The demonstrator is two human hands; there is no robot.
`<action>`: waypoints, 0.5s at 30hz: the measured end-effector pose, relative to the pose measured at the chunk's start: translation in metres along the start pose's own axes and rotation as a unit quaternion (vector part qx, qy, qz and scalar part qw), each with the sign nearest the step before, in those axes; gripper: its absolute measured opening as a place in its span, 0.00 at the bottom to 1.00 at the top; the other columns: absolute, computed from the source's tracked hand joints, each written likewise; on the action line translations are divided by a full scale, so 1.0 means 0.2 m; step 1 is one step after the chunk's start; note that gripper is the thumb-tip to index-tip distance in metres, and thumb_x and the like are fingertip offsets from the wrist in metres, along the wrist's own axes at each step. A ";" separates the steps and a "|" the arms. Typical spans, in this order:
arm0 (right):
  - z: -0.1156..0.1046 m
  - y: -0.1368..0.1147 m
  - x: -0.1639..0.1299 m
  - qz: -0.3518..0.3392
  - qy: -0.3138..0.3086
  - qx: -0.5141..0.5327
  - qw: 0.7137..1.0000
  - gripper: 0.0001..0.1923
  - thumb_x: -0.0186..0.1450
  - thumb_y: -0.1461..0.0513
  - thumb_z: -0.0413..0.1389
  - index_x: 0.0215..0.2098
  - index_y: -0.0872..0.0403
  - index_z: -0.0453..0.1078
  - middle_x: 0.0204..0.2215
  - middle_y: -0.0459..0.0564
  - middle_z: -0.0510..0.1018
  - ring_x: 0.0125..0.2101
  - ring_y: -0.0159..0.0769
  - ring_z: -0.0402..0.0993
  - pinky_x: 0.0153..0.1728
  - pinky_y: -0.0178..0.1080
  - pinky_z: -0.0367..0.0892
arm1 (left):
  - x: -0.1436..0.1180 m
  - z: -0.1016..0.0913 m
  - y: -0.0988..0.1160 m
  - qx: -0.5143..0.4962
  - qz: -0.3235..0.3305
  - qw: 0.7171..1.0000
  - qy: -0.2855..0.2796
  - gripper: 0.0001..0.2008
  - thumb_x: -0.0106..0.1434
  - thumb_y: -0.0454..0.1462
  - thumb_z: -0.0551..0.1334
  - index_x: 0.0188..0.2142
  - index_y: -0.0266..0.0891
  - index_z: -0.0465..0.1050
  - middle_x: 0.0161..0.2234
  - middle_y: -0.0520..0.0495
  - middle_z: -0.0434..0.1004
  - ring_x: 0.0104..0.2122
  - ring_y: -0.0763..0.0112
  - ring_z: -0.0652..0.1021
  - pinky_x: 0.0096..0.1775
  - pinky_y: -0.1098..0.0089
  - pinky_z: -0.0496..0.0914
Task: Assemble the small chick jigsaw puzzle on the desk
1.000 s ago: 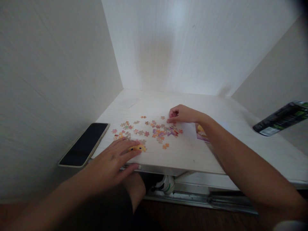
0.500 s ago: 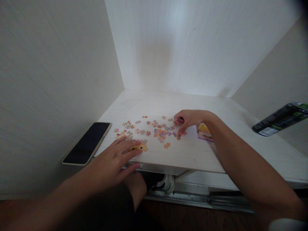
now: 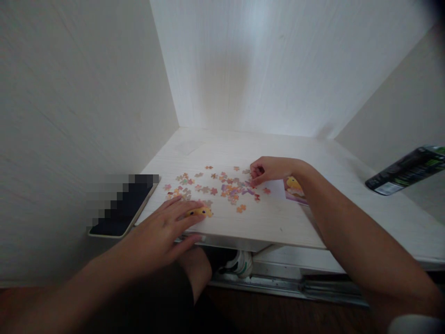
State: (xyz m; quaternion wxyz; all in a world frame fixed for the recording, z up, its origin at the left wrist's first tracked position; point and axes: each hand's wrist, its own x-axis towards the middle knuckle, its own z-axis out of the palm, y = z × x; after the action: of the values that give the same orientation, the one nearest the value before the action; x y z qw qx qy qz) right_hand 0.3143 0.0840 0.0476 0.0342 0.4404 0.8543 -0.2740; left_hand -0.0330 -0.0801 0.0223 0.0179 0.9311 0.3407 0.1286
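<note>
Loose jigsaw puzzle pieces (image 3: 229, 190) in orange, pink, purple and grey-backed tones lie scattered over the white tabletop. My left hand (image 3: 174, 220) rests with fingers spread at the front edge, over a yellow assembled bit of puzzle (image 3: 200, 212) with dark eyes, partly covered by the fingers. Above the right side of the scatter, my right hand (image 3: 262, 170) has its fingers curled and the thumb drawn in toward them. Whatever sits between those fingertips is hidden. Near the right wrist lies a picture card (image 3: 294, 191) with a yellow figure, partly behind the forearm.
A phone (image 3: 121, 208), partly pixelated, lies at the left edge of the tabletop (image 3: 264, 227). On the right stands a dark can (image 3: 405, 171), tilted in view. White panels rise on the left, back and right. My leg and a shoe (image 3: 239, 264) show below the table edge.
My right thumb has moved up and left toward the curled fingers, uncovering reddish pieces beneath it. My left hand stays in place on the yellow puzzle bit.
</note>
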 end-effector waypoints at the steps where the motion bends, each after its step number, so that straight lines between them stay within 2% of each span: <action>1: 0.00 -0.01 0.00 0.003 0.016 -0.008 1.000 0.18 0.55 0.48 0.63 0.26 0.53 0.68 0.20 0.43 0.68 0.21 0.29 0.60 0.23 0.36 0.52 | 0.00 0.00 0.00 0.004 0.001 1.000 -0.001 0.18 0.69 0.40 0.59 0.57 0.42 0.69 0.61 0.42 0.68 0.60 0.57 0.69 0.63 0.46 0.61; 5: 0.04 -0.10 0.02 -0.009 0.073 -0.049 0.996 0.21 0.54 0.47 0.65 0.22 0.53 0.65 0.19 0.43 0.68 0.21 0.28 0.58 0.24 0.37 0.51 | 0.00 0.01 0.00 0.011 0.005 1.000 -0.002 0.18 0.69 0.41 0.58 0.58 0.42 0.69 0.61 0.42 0.68 0.60 0.57 0.69 0.63 0.46 0.61; 10: 0.11 -0.23 0.04 -0.028 0.074 -0.047 0.996 0.20 0.53 0.48 0.66 0.23 0.53 0.67 0.21 0.44 0.71 0.21 0.28 0.60 0.23 0.36 0.52 | 0.00 0.00 0.00 0.015 0.003 1.000 -0.002 0.18 0.70 0.41 0.58 0.57 0.42 0.69 0.61 0.41 0.68 0.60 0.56 0.69 0.62 0.47 0.62; 15: 0.13 -0.22 0.05 -0.053 0.078 -0.017 0.995 0.13 0.57 0.53 0.64 0.30 0.54 0.74 0.22 0.43 0.71 0.21 0.27 0.62 0.24 0.35 0.54 | 0.00 0.00 0.00 0.010 0.003 1.000 0.003 0.18 0.70 0.41 0.58 0.57 0.41 0.69 0.61 0.41 0.68 0.60 0.56 0.69 0.62 0.47 0.62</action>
State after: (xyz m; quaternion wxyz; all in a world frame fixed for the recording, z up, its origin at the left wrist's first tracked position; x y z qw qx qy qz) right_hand 0.2690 0.0569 0.0419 -0.0396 0.4143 0.8808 -0.2259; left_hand -0.0325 -0.0795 0.0227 0.0069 0.9321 0.3388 0.1275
